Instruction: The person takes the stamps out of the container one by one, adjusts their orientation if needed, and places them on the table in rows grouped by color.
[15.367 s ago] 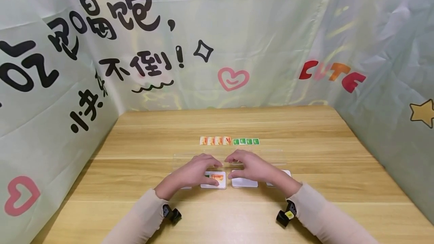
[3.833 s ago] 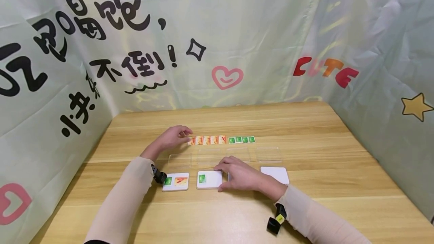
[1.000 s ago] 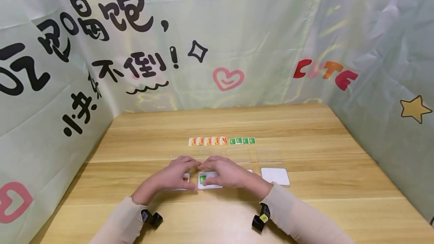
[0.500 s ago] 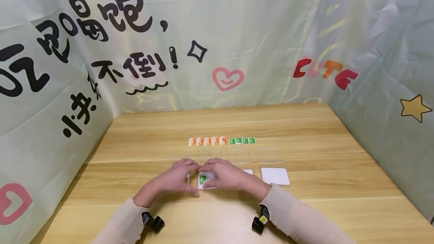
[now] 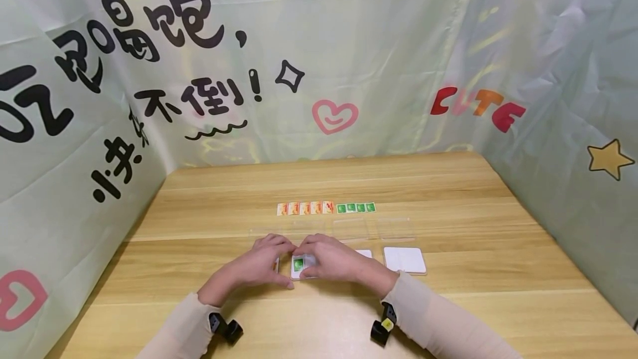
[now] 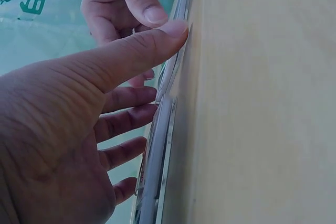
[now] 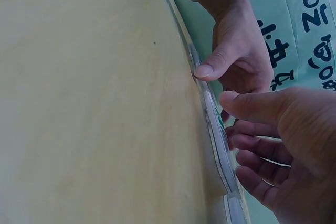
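Note:
Both hands meet over the second white rounded card (image 5: 309, 275) from the left, which bears a small green printed piece (image 5: 298, 265). My left hand (image 5: 256, 262) covers most of the leftmost card, where only a sliver of an orange piece (image 5: 276, 265) shows. Its thumb is stretched out and its fingers are spread near the card edges (image 6: 160, 145). My right hand (image 5: 331, 259) lies across the second card's right part, thumb in front and fingers behind in the right wrist view. The two index fingertips come together at the card's back left corner.
A row of orange pieces (image 5: 305, 208) and green pieces (image 5: 356, 208) lies farther back. Several clear plates (image 5: 350, 229) lie between that row and the cards. To the right are a partly covered third card (image 5: 366, 252) and a blank fourth card (image 5: 405, 260).
Compared with 15.4 seconds ago, the second card's orange piece is gone and the back row shows one more orange piece. My left hand came from that row; within the last second both hands barely shift.

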`<action>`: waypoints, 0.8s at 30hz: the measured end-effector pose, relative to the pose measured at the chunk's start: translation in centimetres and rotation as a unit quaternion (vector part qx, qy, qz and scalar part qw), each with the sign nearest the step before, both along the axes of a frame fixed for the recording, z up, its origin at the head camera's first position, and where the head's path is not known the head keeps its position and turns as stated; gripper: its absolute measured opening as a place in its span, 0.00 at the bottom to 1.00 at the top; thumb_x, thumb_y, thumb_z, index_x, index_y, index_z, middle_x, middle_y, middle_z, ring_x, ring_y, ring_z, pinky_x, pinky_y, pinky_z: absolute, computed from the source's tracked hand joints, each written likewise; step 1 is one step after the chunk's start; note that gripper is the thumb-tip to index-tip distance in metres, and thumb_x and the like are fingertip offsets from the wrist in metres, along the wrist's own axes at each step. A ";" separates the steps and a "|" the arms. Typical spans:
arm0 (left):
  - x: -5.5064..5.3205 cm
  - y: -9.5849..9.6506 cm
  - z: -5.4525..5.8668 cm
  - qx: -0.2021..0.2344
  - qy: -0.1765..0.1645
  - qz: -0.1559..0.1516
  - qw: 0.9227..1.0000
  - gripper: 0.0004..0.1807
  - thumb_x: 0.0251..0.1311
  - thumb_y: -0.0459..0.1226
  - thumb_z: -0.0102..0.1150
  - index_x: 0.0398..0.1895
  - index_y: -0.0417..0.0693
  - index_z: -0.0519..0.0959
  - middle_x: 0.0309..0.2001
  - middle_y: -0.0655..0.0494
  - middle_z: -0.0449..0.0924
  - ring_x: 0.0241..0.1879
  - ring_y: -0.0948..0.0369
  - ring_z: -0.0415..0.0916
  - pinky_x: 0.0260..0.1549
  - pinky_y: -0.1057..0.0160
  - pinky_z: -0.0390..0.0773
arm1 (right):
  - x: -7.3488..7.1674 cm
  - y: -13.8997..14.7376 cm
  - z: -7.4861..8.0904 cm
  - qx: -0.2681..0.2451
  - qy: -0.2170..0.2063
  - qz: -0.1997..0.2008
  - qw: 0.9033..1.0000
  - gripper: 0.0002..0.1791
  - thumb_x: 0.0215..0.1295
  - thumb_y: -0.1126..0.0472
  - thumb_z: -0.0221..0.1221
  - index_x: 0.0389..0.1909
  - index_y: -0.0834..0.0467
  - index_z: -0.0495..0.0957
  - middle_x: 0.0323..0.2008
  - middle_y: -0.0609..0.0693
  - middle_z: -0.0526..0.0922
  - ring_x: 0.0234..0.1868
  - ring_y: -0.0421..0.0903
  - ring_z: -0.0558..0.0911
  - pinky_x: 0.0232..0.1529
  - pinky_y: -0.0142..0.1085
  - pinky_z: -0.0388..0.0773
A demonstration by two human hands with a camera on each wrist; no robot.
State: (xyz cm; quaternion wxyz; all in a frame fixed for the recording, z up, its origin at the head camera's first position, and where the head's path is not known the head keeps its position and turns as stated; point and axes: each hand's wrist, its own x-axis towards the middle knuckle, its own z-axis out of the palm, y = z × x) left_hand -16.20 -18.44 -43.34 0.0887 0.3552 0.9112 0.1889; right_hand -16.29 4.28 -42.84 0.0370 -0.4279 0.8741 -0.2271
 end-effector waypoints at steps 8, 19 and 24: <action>0.1 0.0 -0.2 0.005 0.015 -0.002 1.000 0.36 0.48 0.57 0.71 0.58 0.47 0.77 0.57 0.54 0.74 0.60 0.53 0.65 0.58 0.39 0.61 | 0.2 -0.2 -0.1 0.011 0.009 -0.003 1.000 0.23 0.59 0.50 0.68 0.54 0.54 0.82 0.50 0.45 0.80 0.50 0.39 0.76 0.51 0.34 0.73; 0.0 0.2 -0.2 0.006 0.026 0.001 1.000 0.34 0.50 0.56 0.71 0.56 0.46 0.78 0.55 0.55 0.75 0.58 0.54 0.66 0.58 0.40 0.62 | 0.4 -0.4 -0.3 0.017 0.031 -0.010 0.999 0.21 0.61 0.51 0.68 0.52 0.55 0.82 0.48 0.45 0.80 0.48 0.39 0.76 0.51 0.33 0.73; 0.0 0.2 -0.1 0.006 0.022 0.002 1.000 0.34 0.50 0.56 0.71 0.56 0.47 0.78 0.55 0.55 0.74 0.59 0.53 0.66 0.58 0.40 0.61 | 0.4 -0.4 -0.3 0.017 0.033 -0.012 0.999 0.19 0.61 0.52 0.67 0.51 0.55 0.83 0.48 0.46 0.80 0.49 0.40 0.76 0.53 0.34 0.73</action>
